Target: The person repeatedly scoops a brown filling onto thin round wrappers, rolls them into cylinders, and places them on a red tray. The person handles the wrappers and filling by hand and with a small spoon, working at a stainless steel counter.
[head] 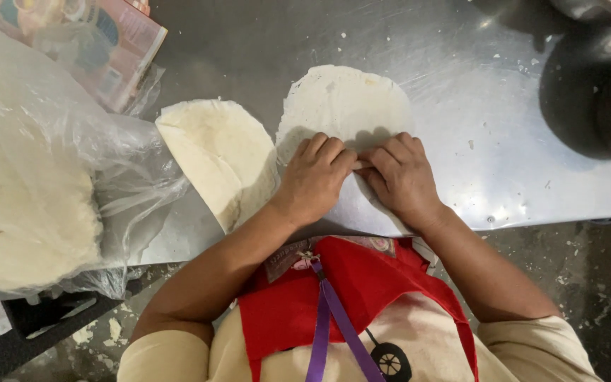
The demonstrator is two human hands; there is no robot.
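Presently both curled on near edge of thin round white dough sheet, left hand and right hand pinching it; tear risk if overpulled.

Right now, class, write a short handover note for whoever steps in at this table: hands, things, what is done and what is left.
Left hand: fingers curled down on the near edge of the flat round wrapper.
Right hand: same, beside the left, fingertips meeting.
Wrapper lies on the steel table; a stack of wrappers sits to its left, a plastic bag of more beyond that.
Done: near edge folded over, roll started.
Left: most of the wrapper is flat and unrolled.
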